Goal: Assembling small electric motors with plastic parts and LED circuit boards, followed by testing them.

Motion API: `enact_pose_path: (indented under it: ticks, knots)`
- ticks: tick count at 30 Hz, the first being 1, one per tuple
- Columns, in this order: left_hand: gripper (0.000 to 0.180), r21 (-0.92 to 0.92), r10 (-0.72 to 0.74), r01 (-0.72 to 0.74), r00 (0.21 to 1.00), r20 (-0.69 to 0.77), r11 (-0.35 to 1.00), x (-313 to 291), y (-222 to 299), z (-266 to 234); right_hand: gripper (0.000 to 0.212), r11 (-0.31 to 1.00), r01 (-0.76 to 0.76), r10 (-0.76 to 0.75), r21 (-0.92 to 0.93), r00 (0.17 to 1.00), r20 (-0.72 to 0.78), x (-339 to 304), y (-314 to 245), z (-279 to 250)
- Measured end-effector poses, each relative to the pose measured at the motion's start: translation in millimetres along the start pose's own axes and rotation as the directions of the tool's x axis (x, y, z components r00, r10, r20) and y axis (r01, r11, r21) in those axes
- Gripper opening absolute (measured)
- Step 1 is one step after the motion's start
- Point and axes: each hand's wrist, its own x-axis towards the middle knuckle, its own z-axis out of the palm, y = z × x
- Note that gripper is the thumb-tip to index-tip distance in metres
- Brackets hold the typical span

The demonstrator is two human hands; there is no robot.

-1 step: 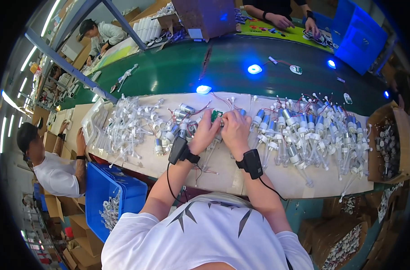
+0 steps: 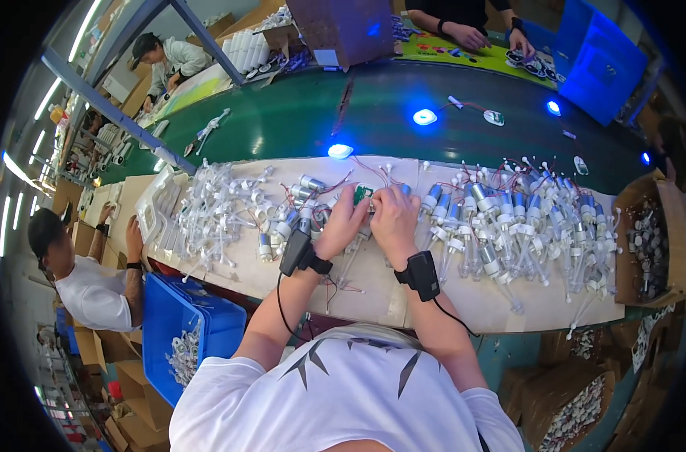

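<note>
My left hand point(image 2: 343, 224) is closed, thumb and fingers pinching a small green circuit board point(image 2: 363, 193) over the bench. Against it, my right hand point(image 2: 394, 224) has its fingertips pressed together at the board's near right edge; what they grip there is hidden. Thin red wires run close by. A lit blue lamp disc point(image 2: 340, 151) lies just beyond the hands. Silver motors with clear tubes point(image 2: 501, 218) are heaped to the right of my hands. To the left is a pile of clear plastic tube parts point(image 2: 211, 207), and a few motors point(image 2: 286, 224) lie beside my left hand.
Beyond the bench point(image 2: 373, 297) runs a green conveyor belt point(image 2: 283, 120) with lit discs and wired boards. A carton of parts point(image 2: 648, 241) stands at the right end, a blue bin point(image 2: 215, 320) at lower left. Co-workers sit at left and across the belt.
The lit discs and wired boards on the belt have shifted very slightly left. Both my hands stay at the circuit board.
</note>
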Motion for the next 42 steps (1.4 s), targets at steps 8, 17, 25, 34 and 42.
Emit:
enact_pose_path:
  ticks: [8, 17, 25, 34, 42]
  knots:
    - [0.022, -0.436, -0.193, 0.234, 0.971, 0.138, 0.869, -1.4, 3.8, -0.4, 0.005, 0.999, 0.012, -0.013, 0.045, 1.000, 0.004, 1.2, -0.7, -2.3]
    - [0.021, -0.523, -0.204, 0.249, 0.968, 0.143, 0.815, -0.4, 2.6, -2.3, 0.004, 0.995, 0.041, -0.040, 0.090, 0.999, -0.013, 3.2, 3.7, -0.6]
    - [0.030, 0.026, -0.045, 0.046, 0.999, -0.009, 0.999, -1.3, -0.3, 5.0, 0.005, 0.999, -0.004, 0.004, -0.037, 1.000, -0.002, -0.7, 1.3, 2.5]
    - [0.031, -0.120, -0.064, 0.062, 0.998, -0.018, 0.991, 2.0, 2.6, 8.4, 0.008, 0.999, -0.023, 0.025, 0.039, 0.999, -0.037, 0.3, 3.5, 4.8]
    - [0.031, -0.226, -0.084, 0.109, 0.990, 0.117, 0.968, 7.7, -3.1, -2.7, 0.009, 0.999, 0.025, -0.022, 0.042, 0.997, -0.073, 6.9, 5.5, 1.2]
